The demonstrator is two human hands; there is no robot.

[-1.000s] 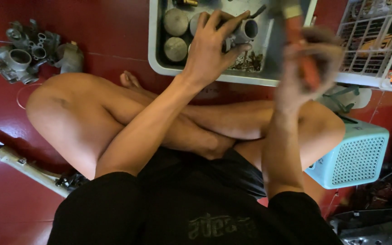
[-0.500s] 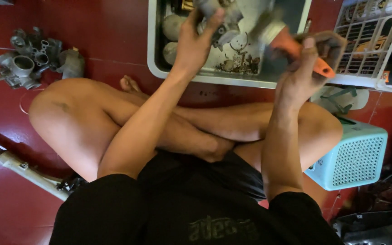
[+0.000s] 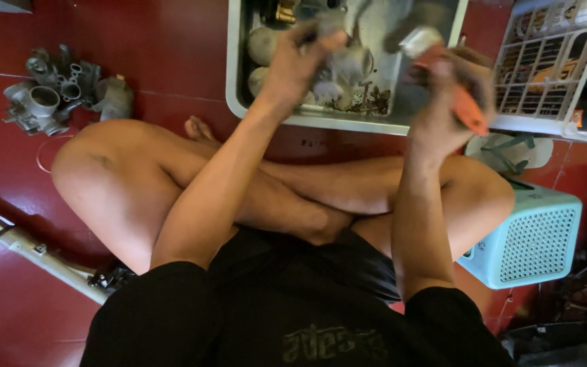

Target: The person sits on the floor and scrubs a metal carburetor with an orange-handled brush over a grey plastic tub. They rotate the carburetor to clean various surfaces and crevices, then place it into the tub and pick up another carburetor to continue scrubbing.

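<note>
Your left hand (image 3: pixel 297 64) is clamped on a grey metal part (image 3: pixel 344 68), fingers curled over its top, holding it above the tray (image 3: pixel 234 75). The part is blurred, so you cannot tell its exact shape. Your right hand (image 3: pixel 443 102) is closed around a tool with an orange handle (image 3: pixel 463 105); its pale head points toward 11 o'clock, near the metal part, though whether the two touch is lost in the blur. Your hands are apart, each gripping its own thing, with the part at about 9 o'clock from the tool.

Below them, the pale tray sits on the red floor (image 3: pixel 8 149) and holds round grey pieces (image 3: pixel 263 44) at its left side, a brass-coloured bit (image 3: pixel 285 12) at its top and dark grit (image 3: pixel 368 105) near its lower edge. At 3 o'clock from the tray stands a white wire basket (image 3: pixel 552 68). At 5 o'clock from your right hand a light blue box with a perforated face (image 3: pixel 535 241) rests by your knee. Well apart at 9 o'clock, a cluster of grey engine parts (image 3: pixel 62 95) lies on the floor, and a metal tube (image 3: pixel 35 255) runs across at 7 o'clock. Your legs are crossed beneath your forearms
</note>
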